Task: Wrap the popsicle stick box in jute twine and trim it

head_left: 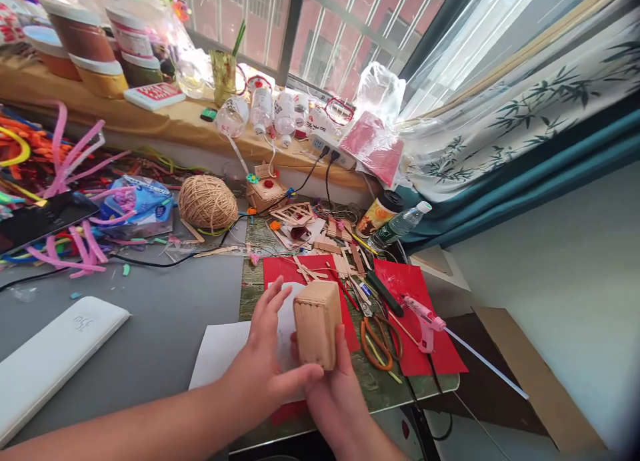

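Pale wood forms the small box [317, 323], built of craft sticks, which both hands are holding above the near table edge. The right hand [336, 395] is gripping it from below, thumb pressing its near face; the left hand [266, 361] is resting against its left side with fingers [270, 301] spread open, not clamped, thumb reaching under the box. Just behind the grip, a white sheet [220, 354] and red paper [283, 269] are lying on the green cutting mat [253, 281]. To the right of the grip, orange-handled scissors [376, 341] and a pink glue gun [424, 319] are sitting on a second red sheet [435, 354], with loose craft sticks [345, 264] beyond. Farther off, a ball of twine [207, 202] and pink pipe cleaners [75, 247] are lying to the left. Judged risk: because only one hand is truly gripping, the box could be slipping or tipping toward the table edge; pressing hard on the glued sticks could be loosening a joint.
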### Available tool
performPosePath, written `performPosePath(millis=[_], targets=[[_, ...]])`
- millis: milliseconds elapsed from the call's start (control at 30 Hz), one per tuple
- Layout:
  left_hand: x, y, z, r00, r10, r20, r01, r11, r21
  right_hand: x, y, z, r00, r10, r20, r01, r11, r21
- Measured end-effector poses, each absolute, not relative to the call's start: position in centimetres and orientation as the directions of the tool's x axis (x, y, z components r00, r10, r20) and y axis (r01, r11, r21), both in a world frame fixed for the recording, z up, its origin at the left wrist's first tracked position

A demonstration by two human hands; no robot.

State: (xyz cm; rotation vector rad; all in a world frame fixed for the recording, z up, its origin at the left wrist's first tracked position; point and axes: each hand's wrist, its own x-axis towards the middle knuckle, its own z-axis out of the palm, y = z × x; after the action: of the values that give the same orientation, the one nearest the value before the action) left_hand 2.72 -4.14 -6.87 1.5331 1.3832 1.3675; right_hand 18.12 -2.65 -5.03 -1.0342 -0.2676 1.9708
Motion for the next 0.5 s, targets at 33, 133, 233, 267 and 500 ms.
performPosePath(millis=[33,133,233,267,500], targets=[[3.1,-4.5,-7.2,-0.096,0.968,0.232,0.259,-0.201,0.945,17.5,-3.0,-5.1,-0.3,0.788,-0.538,-0.583,-0.597,-0.551],[3.3,-4.4,-7.6,-0.088,0.986,0.143,0.212,-0.122,0.97,16.8,-3.7,-4.9,-0.373,0.814,-0.445,-0.521,-0.581,-0.626],[2.1,-3.2,-6.4,-0.084,0.976,0.203,0.262,-0.174,0.949,19.9,-3.3,-4.7,-0.379,0.84,-0.389,-0.4,-0.528,-0.749],[1.5,-2.8,-5.8,-0.08,0.971,0.225,0.297,-0.193,0.935,21.8,-2.9,-4.6,-0.328,0.867,-0.374,-0.325,-0.476,-0.818],[-0.5,-1.7,-2.3,0.295,0.892,0.344,0.674,-0.449,0.587,37.0,2.3,-7.0,-0.031,0.996,0.088,0.82,0.076,-0.567]])
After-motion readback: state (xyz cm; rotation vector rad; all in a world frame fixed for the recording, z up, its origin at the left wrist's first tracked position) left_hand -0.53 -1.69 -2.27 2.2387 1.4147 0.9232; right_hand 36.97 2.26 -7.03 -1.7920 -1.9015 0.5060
